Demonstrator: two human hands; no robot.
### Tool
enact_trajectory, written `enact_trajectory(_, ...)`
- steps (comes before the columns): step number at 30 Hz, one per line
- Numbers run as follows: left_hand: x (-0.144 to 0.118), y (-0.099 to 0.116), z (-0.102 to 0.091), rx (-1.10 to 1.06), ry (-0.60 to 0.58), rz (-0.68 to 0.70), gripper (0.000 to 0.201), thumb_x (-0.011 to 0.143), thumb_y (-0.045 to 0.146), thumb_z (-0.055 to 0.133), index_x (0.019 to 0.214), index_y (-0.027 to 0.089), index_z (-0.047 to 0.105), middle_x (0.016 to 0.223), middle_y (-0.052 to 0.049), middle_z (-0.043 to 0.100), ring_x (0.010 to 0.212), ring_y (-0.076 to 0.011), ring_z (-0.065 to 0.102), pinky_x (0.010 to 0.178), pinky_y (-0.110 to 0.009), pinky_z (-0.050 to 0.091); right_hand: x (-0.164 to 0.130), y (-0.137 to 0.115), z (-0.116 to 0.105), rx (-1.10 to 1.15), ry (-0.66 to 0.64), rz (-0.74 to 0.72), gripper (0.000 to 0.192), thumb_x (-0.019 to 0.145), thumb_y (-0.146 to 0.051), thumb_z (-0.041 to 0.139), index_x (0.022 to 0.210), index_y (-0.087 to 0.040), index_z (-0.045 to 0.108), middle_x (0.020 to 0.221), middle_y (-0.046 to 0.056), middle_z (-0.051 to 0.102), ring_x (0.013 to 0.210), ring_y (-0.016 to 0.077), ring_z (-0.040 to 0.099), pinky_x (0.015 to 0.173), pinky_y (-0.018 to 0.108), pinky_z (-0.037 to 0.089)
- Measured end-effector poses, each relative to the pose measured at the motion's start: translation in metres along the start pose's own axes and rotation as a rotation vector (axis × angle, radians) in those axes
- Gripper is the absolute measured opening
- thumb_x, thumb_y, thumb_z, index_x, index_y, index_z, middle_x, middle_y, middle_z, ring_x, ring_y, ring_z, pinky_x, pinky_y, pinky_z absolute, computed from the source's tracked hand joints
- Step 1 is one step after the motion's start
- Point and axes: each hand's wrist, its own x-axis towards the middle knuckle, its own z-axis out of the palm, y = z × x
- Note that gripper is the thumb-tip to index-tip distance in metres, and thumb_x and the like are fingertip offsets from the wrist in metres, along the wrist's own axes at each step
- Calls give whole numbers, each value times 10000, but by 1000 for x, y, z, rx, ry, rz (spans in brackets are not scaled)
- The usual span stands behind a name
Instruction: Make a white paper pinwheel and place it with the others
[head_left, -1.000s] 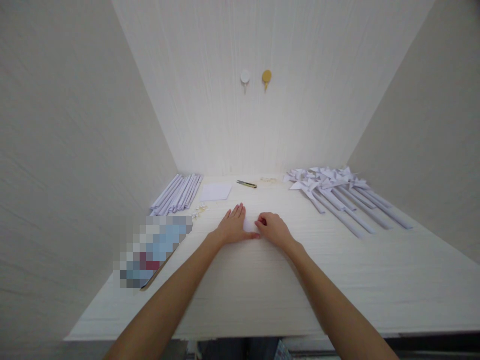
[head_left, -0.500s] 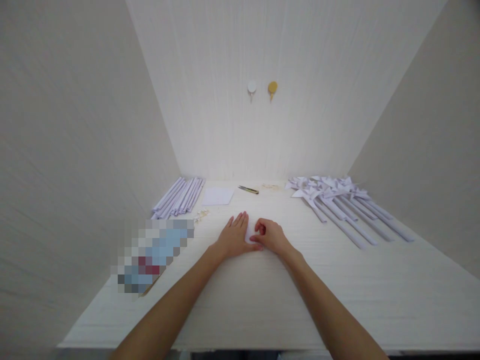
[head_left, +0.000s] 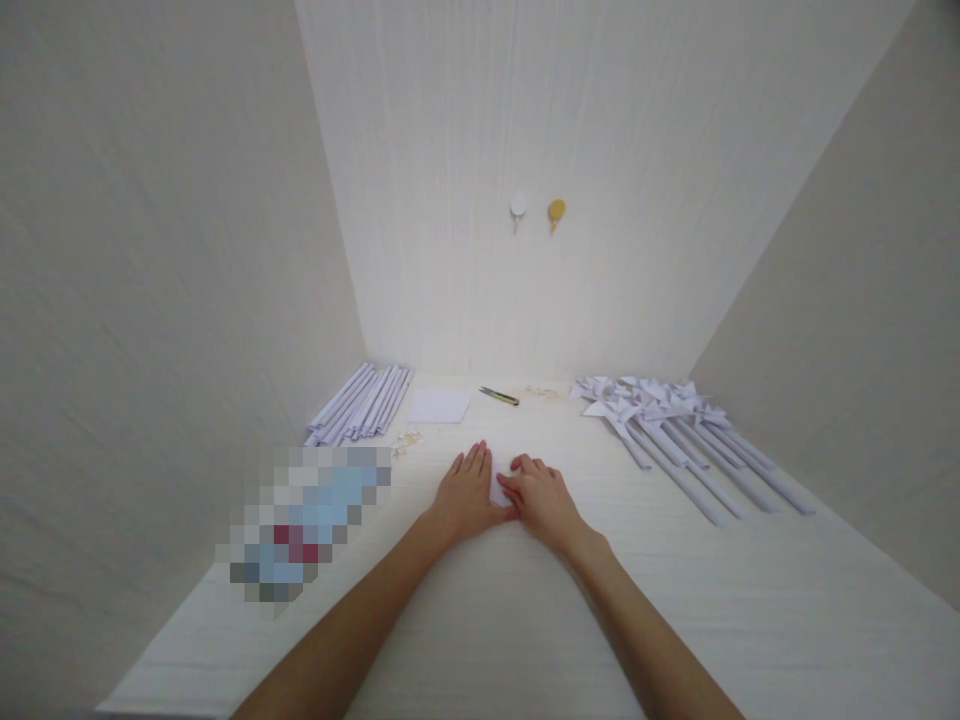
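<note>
A small folded piece of white paper (head_left: 498,492) lies on the white tabletop between my hands, mostly covered by them. My left hand (head_left: 466,495) rests flat on its left side, fingers stretched forward and thumb out to the right. From the right, my right hand (head_left: 541,495) has its fingers bent in, with thumb and fingertips on the paper's right part. Just where the fingertips meet the paper is hard to see. Beyond the hands are a flat white paper sheet (head_left: 439,405) and small thread snips (head_left: 499,396).
Rolled paper sticks (head_left: 364,402) are piled at the back left. Finished paper pinwheels (head_left: 652,410) on sticks lie at the right. A blurred-out object (head_left: 319,520) is at the left. Small pale bits (head_left: 406,442) lie nearby. Two hooks (head_left: 556,210) hang on the back wall.
My right hand has turned and moved slightly left, its fingertips now lower on the paper. My left hand stays flat in place. The view has tilted slightly upward.
</note>
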Motion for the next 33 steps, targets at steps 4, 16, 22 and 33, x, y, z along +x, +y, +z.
enact_trajectory(4,-5,-1,-2,42,-29,9,732,752,463,345,1297,-17,248,1392,-218,193,1298,-258,156,1034,-388,185,-3,-8,6,47,4,-30,343,871,-291,319,1106,-195,549,1255,79,487,1159,224,396,945,411,280)
enact_trajectory(16,-6,-3,-2,26,-46,54,649,771,390,319,1311,37,252,1402,-184,207,1304,-263,129,1038,-402,165,2,-16,15,111,-32,-22,611,847,-494,247,1292,-83,326,1337,182,357,1252,259,296,990,477,225)
enact_trajectory(22,-6,1,-3,-83,-30,-8,737,755,481,342,1329,41,205,1410,-162,197,1306,-248,131,1054,-399,144,22,-13,10,107,-60,-16,564,865,-460,217,1257,-75,345,1298,193,408,1206,261,360,957,459,265)
enact_trajectory(33,-4,1,-5,-193,31,18,911,659,665,405,1352,126,162,1422,-134,178,1307,-259,128,1058,-416,133,49,-13,8,62,-47,22,482,851,-493,245,1113,-145,452,1162,148,515,1115,250,435,875,433,335)
